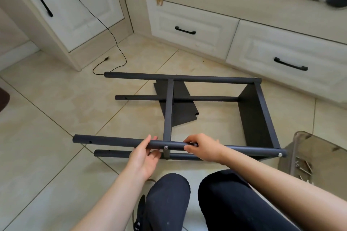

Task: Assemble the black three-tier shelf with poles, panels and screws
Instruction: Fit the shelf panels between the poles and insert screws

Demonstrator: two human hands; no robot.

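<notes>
While left hand [145, 154] cups the matte round pole [120, 141], right hand [201, 146] fingers pinch something (perhaps a tool).

Both bare forearms reach forward from the bottom edge, over knees in black trousers. Left hand [145, 153] is palm-in with its fingers hooked loosely upward, thumb on top. Right hand [201, 146] is knuckles-up, fingers curled tight and pinching at the tips.
</notes>
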